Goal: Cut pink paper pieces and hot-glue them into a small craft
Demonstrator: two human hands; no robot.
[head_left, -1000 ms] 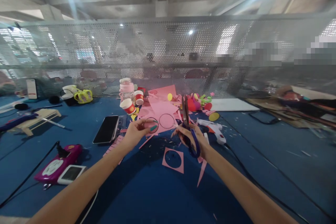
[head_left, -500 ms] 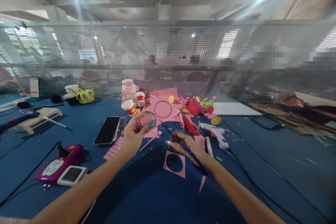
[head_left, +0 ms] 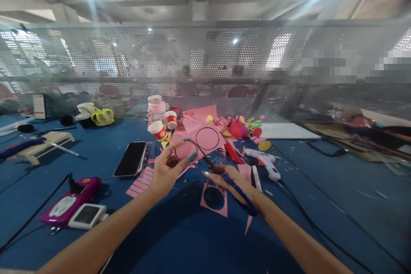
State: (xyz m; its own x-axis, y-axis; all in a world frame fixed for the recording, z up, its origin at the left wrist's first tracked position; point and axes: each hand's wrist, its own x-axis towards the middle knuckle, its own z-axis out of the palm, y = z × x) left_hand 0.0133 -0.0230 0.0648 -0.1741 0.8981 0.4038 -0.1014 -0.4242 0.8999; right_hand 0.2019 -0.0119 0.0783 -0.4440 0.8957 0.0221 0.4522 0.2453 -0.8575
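Observation:
My left hand (head_left: 167, 167) pinches a pink paper sheet (head_left: 205, 139) with black circles drawn on it, held up above the blue table (head_left: 173, 239). My right hand (head_left: 229, 180) grips blue-handled scissors (head_left: 224, 175), whose open blades point up and left at the sheet's lower edge. Below my hands a pink square with a round hole (head_left: 214, 199) lies flat among thin pink strips.
A black phone (head_left: 130, 158) lies left of my hands, with a magenta device (head_left: 67, 201) and a small white gadget (head_left: 86, 215) nearer left. A white glue gun (head_left: 263, 162) and its cable lie to the right. Paper cups (head_left: 158, 129), a pink jar and coloured scraps stand behind, before a perforated metal screen.
The scissors have swung from upright down to a slant towards the sheet. My left hand has lifted the pink sheet and turned it slightly.

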